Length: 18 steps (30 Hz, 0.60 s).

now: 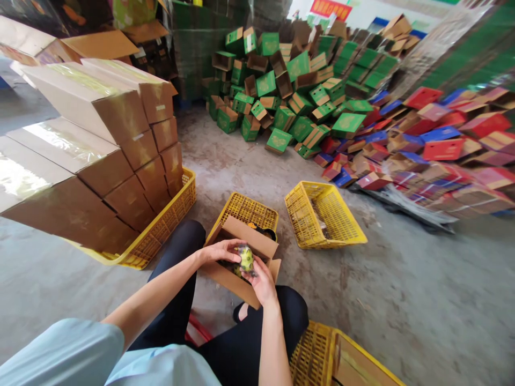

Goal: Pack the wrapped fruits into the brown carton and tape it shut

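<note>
While grasping small green packet (pixel 246 259) in fingers of both left hand (pixel 222 251) and right hand (pixel 262 281), holding it over open cardboard box (pixel 238 285), nearer right end. Can see dark object (pixel 264 231) by far right corner of yellow crate (pixel 243 205), just beyond box; can see brown cartons (pixel 126 187) stacked at left.

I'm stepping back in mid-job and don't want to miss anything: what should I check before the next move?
1. Grip secure: ok, left hand and right hand both hold the wrapped green piece.
2. One hand free: not ok, both are occupied.
3. Carton open below the hands: ok.
4. Wrapping sealed all round: cannot tell, fingers cover parts of it.
5. Room left inside the carton: cannot tell, the hands hide much of it.
6. Carton fully supported by the yellow crate: cannot tell, its base is hidden.
</note>
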### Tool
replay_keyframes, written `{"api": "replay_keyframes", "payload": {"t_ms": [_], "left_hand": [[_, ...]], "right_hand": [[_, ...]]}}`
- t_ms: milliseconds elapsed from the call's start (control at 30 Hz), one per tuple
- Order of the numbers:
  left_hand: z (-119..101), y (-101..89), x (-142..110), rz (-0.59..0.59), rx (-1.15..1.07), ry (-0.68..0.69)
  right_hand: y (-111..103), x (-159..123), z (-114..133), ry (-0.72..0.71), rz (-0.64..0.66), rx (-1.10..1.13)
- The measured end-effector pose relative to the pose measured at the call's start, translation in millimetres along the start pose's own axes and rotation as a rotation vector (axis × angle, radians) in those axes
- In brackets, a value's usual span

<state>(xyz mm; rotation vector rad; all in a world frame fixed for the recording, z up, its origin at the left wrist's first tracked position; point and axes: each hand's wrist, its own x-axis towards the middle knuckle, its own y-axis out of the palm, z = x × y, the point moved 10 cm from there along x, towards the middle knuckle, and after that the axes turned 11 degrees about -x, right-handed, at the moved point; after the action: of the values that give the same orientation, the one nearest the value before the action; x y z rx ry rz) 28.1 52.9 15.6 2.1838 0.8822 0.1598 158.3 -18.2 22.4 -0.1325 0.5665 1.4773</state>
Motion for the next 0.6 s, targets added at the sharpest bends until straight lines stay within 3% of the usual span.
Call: {"api": "replay_keyframes", "payload": {"t_ms": [67,200,300,400,600], "left_hand": [[-0.5,2.7,1.1,0.019,0.013,-0.001],[2.7,-4.3,1.7,-0.054,0.008,-0.021],[3.1,-13.1,-0.5,-0.142,-0.017,-0.026],[0.1,-19.2,-4.4,-0.212,-0.036,-0.019],[-3.1,-2.0,-7.6,-0.097,-0.029,-0.033]], "right_hand": [[0.4,-0.1,-4.2,0.030,0.004,0.000],[-6.1,0.4,-14.2,0.077,-0.051,-0.091],[-7.8,0.3,-14.2,0.050,-0.077,-0.225],[0.5,0.0,-8.2,-0.019,-0.016,-0.342],[-5.8,1.3,1.8,-0.080,-0.075,-0.423]]}}
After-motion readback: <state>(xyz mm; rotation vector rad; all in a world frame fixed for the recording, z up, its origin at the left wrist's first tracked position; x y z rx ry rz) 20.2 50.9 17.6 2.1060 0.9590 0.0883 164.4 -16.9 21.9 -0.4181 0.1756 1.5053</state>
